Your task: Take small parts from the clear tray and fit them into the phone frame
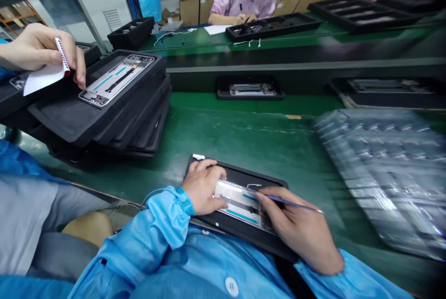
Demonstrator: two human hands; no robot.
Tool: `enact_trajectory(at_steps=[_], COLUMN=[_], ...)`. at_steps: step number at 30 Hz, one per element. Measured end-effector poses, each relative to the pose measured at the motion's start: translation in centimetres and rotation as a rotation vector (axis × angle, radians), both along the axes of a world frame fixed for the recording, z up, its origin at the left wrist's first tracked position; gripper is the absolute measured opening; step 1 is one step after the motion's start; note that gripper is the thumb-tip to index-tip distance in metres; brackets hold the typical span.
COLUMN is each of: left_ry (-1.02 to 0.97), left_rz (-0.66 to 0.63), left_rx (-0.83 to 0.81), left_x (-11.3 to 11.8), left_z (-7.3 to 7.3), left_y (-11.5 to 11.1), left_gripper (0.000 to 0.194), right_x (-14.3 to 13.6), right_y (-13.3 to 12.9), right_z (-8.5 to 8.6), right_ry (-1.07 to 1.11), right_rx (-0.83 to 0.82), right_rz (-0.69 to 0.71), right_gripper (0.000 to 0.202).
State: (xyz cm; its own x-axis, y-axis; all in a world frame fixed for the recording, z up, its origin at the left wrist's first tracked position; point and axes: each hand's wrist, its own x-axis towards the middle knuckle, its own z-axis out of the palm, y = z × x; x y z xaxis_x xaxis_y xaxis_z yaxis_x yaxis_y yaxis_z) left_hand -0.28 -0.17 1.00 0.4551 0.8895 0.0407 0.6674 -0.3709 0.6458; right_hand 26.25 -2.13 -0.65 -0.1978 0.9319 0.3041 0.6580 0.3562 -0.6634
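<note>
An opened phone chassis (237, 208), pale with blue strips and a dark flex cable, lies in a black foam tray (240, 173) in front of me. My left hand (204, 187) grips its left end, fingers bent over the far edge and thumb at the near side. In my right hand (299, 224) is a slim, shiny metal tool, seemingly tweezers (292, 204), pinched between thumb and fingers. Its tip reaches the chassis near the far blue strip; the exact contact is hidden by my fingers. A small white piece (253, 185) lies by the far edge.
At left, a co-worker's hand (45, 52) with a white sheet hovers by another phone chassis (118, 80) on stacked black trays (139, 117). Blurred clear plastic trays (383, 164) are stacked at right. Another black tray (251, 96) holds a chassis behind. People sit opposite.
</note>
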Motion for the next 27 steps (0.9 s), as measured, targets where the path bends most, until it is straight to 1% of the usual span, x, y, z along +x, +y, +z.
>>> enact_trajectory(at_steps=[3,6,9,12,16,19,24,25,27], left_ry=[0.003,0.008,0.009,0.005,0.002,0.003,-0.017,-0.038,-0.1], left_rz=[-0.001,-0.001,0.002,-0.001,0.002,-0.001,-0.003,0.007,0.072], left_rx=[-0.004,-0.008,-0.006,0.004,0.009,0.01,0.025,0.046,0.132], left_x=[0.0,0.0,0.0,0.1,0.0,0.0,0.1,0.1,-0.3], left_z=[0.1,0.1,0.1,0.1,0.1,0.2,-0.1,-0.2,-0.4], left_y=[0.0,0.0,0.0,0.0,0.0,0.1,0.1,-0.1,-0.8], left_gripper=[0.067,0.068,0.068,0.068,0.067,0.067,0.067,0.065,0.053], right_x=[0.1,-0.1,-0.5,-0.7,-0.3,-0.2,-0.6,-0.4,0.7], right_y=[0.0,0.1,0.2,0.0,-0.3,-0.3,-0.1,-0.4,-1.2], right_z=[0.2,0.4,0.4,0.4,0.5,0.7,1.2,1.4,1.7], right_ry=[0.0,-0.006,-0.016,-0.021,-0.027,-0.026,-0.037,-0.026,0.004], right_rx=[-0.015,-0.028,-0.005,0.024,0.007,-0.01,-0.016,0.007,0.083], right_rz=[-0.011,0.006,0.008,-0.015,-0.058,-0.064,-0.053,-0.052,-0.024], right_gripper=[0.032,0.033,0.035,0.035,0.035,0.036,0.032,0.03,0.025])
